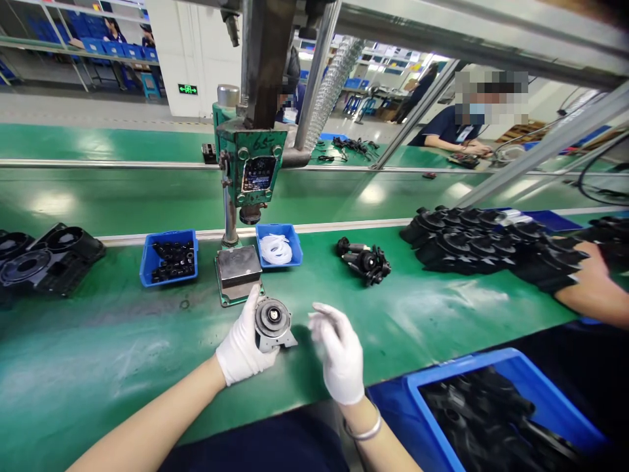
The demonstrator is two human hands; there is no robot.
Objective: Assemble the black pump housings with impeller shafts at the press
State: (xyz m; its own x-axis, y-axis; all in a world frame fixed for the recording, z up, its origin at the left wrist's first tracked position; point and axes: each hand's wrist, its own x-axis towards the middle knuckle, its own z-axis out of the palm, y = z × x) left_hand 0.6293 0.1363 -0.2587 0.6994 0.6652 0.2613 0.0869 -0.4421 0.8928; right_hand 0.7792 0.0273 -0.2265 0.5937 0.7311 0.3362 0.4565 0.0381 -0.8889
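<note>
My left hand (244,347), in a white glove, grips a round grey motor-like part (273,317) by its left side and underside. That part has stepped rings, a small pale centre and a flat metal bracket along its lower edge. To its right and apart from it is my right hand (340,357), also gloved, its fingers loosely bent and slightly blurred; I see nothing in them. Just beyond the left hand stands a green bench press (258,167) with a dark metal block (239,265) on its base, below the ram.
Behind are a blue bin (144,270) of small black parts and another bin (298,252) of white rings. Black shafted parts (368,261) lie right of these. Black housings (462,239) are stacked right, near another person's arm (597,288). A blue crate (511,354) stands front right.
</note>
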